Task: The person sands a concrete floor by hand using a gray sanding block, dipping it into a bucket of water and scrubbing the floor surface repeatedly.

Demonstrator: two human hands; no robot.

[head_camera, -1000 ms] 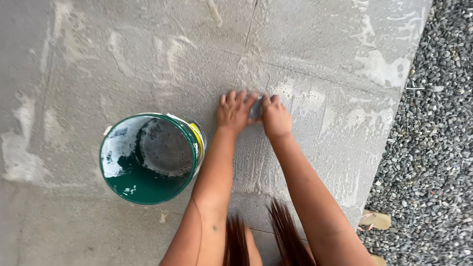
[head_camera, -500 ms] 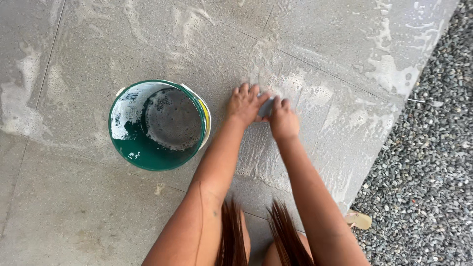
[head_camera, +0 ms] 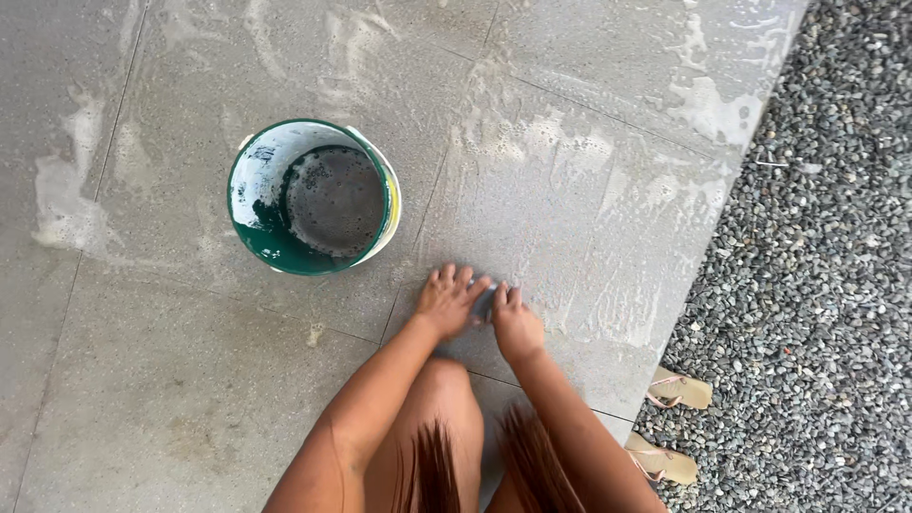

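Observation:
My left hand [head_camera: 448,300] lies flat with fingers spread on the wet grey floor tile [head_camera: 532,228]. Right beside it, my right hand [head_camera: 516,325] is curled over a small dark scrub pad [head_camera: 501,288], of which only an edge shows between the two hands. Both hands press down on the tile just in front of my knees. A green bucket [head_camera: 234,207] with a white inner wall and dark dirty water stands on the tile to the upper left of my hands, about a hand's length away.
Soapy white streaks [head_camera: 712,112] cover the tiles ahead and to the left. The paved edge runs diagonally on the right, with grey gravel [head_camera: 817,285] beyond it. Two tan sandals [head_camera: 679,389] [head_camera: 665,463] lie at that edge near my right side.
Both hands have slid back over the tile toward my knees, from level with the bucket to below it. The view has widened and the sandals now show.

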